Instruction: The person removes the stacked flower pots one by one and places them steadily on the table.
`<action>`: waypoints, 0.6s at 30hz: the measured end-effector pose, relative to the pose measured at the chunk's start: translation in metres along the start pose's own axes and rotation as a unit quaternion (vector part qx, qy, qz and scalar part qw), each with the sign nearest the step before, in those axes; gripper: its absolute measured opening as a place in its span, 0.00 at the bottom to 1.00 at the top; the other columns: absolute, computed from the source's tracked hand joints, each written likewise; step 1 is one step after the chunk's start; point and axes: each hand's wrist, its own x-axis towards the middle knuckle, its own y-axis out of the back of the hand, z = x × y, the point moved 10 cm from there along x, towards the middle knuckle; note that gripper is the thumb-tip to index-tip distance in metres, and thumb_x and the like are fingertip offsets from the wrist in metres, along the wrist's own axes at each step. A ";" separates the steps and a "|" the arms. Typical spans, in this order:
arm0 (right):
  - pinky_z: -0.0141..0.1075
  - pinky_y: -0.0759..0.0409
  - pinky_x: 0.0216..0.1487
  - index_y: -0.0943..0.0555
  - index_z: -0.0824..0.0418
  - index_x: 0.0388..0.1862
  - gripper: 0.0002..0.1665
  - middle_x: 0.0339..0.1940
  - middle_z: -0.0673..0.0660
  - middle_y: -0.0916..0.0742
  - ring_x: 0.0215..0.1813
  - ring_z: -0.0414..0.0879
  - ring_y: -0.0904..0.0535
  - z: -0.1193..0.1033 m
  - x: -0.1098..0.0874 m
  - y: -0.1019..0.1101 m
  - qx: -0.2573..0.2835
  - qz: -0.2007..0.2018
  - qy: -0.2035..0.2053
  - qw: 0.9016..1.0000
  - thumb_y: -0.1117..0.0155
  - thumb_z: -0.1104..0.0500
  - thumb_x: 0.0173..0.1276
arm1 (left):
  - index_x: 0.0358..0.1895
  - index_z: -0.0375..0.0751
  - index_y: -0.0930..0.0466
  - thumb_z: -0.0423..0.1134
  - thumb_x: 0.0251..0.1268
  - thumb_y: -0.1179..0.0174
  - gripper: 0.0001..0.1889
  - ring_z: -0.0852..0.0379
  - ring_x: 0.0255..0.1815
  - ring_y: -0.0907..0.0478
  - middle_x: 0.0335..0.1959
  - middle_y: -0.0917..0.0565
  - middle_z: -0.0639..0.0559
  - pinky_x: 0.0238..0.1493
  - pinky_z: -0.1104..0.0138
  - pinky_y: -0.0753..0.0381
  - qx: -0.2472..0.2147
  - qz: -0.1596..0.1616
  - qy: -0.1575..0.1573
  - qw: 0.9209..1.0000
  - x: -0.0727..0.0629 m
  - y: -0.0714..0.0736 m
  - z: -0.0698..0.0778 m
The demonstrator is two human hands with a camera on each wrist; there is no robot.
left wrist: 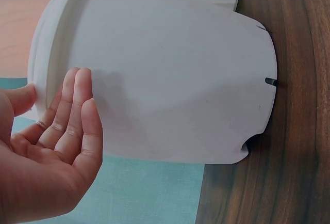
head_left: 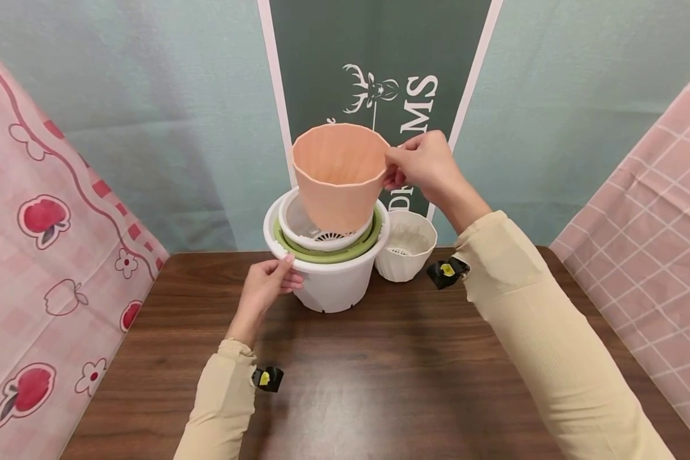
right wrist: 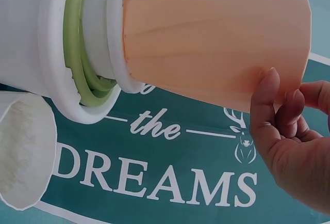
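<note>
My right hand (head_left: pixel 425 166) pinches the rim of a peach-coloured faceted flower pot (head_left: pixel 342 201) between thumb and fingers. The peach pot is upright, its lower part inside a smaller white pot with a slotted base. That smaller white pot (right wrist: pixel 117 33) sits within a green pot (right wrist: pixel 76 28), and both are nested in a large white flower pot (head_left: pixel 333 287). On the left side, my left hand (head_left: pixel 264 287) grips the large pot's rim, thumb on top and fingers beneath. Small notches show along the large pot's bottom edge in the left wrist view.
A cream fluted pot (head_left: pixel 405 263) stands on the brown wooden table (head_left: pixel 333 383), close to the right of the stack. Behind hangs a teal and green printed cloth (head_left: pixel 207 128). Pink patterned cloths (head_left: pixel 46 268) line both sides.
</note>
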 end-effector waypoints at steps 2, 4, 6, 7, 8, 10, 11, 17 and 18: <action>0.38 0.18 0.28 0.21 0.71 0.17 0.14 0.13 0.59 0.19 0.16 0.47 0.20 0.000 0.000 0.002 0.005 0.001 -0.002 1.000 0.51 0.69 0.58 | 0.39 0.24 0.23 0.48 0.67 0.48 0.23 0.56 0.25 0.18 0.23 0.17 0.45 0.29 0.69 0.20 -0.001 -0.001 0.001 1.000 0.000 0.000 0.000; 0.38 0.18 0.29 0.21 0.72 0.19 0.14 0.14 0.59 0.19 0.17 0.47 0.20 0.000 0.000 0.005 0.003 0.002 -0.005 1.000 0.51 0.68 0.59 | 0.39 0.24 0.23 0.48 0.67 0.48 0.24 0.58 0.24 0.18 0.23 0.17 0.45 0.29 0.70 0.20 0.000 -0.001 0.002 1.000 0.000 0.000 0.000; 0.38 0.18 0.29 0.21 0.72 0.19 0.15 0.14 0.59 0.19 0.17 0.47 0.20 0.000 0.000 0.007 0.002 0.004 -0.007 1.000 0.50 0.68 0.60 | 0.39 0.24 0.23 0.49 0.67 0.48 0.24 0.58 0.24 0.18 0.23 0.17 0.46 0.30 0.69 0.20 0.003 -0.001 0.004 1.000 0.001 0.000 0.000; 0.38 0.18 0.29 0.20 0.72 0.18 0.15 0.15 0.59 0.19 0.17 0.47 0.20 0.000 0.000 0.009 0.002 0.005 -0.007 1.000 0.50 0.68 0.60 | 0.39 0.24 0.23 0.49 0.67 0.48 0.24 0.59 0.24 0.19 0.23 0.17 0.46 0.30 0.69 0.21 0.004 0.000 0.005 1.000 0.001 0.000 0.000; 0.38 0.18 0.29 0.20 0.71 0.18 0.15 0.15 0.59 0.18 0.17 0.47 0.20 0.000 0.000 0.010 0.003 0.006 -0.007 1.000 0.50 0.67 0.61 | 0.39 0.24 0.23 0.49 0.67 0.48 0.24 0.59 0.24 0.19 0.23 0.17 0.46 0.30 0.69 0.21 0.005 0.000 0.006 1.000 0.001 0.000 0.000; 0.38 0.18 0.29 0.21 0.71 0.17 0.16 0.15 0.59 0.19 0.17 0.47 0.20 0.001 0.000 0.013 0.006 0.007 -0.009 1.000 0.49 0.67 0.61 | 0.39 0.24 0.22 0.49 0.67 0.48 0.24 0.60 0.24 0.19 0.24 0.17 0.46 0.31 0.68 0.20 0.008 0.001 0.009 1.000 0.001 0.000 -0.001; 0.37 0.18 0.28 0.21 0.70 0.16 0.16 0.15 0.59 0.18 0.17 0.47 0.20 0.002 0.000 0.015 0.008 0.008 -0.009 1.000 0.48 0.67 0.61 | 0.39 0.24 0.22 0.49 0.67 0.49 0.24 0.60 0.24 0.19 0.24 0.17 0.46 0.32 0.68 0.20 0.009 0.001 0.010 1.000 0.001 0.000 -0.001; 0.36 0.18 0.29 0.22 0.68 0.13 0.19 0.14 0.58 0.19 0.18 0.47 0.19 0.005 -0.001 0.027 0.003 0.019 -0.016 1.000 0.46 0.64 0.63 | 0.40 0.25 0.23 0.49 0.67 0.48 0.24 0.60 0.24 0.19 0.24 0.17 0.46 0.33 0.68 0.20 0.011 0.005 0.018 1.000 0.000 0.000 -0.001; 0.35 0.18 0.29 0.22 0.68 0.13 0.19 0.14 0.57 0.19 0.18 0.47 0.19 0.007 -0.001 0.030 0.002 0.022 -0.019 1.000 0.45 0.64 0.63 | 0.40 0.25 0.23 0.49 0.67 0.48 0.23 0.60 0.24 0.19 0.24 0.17 0.46 0.32 0.68 0.20 0.012 0.006 0.020 1.000 0.000 0.000 -0.002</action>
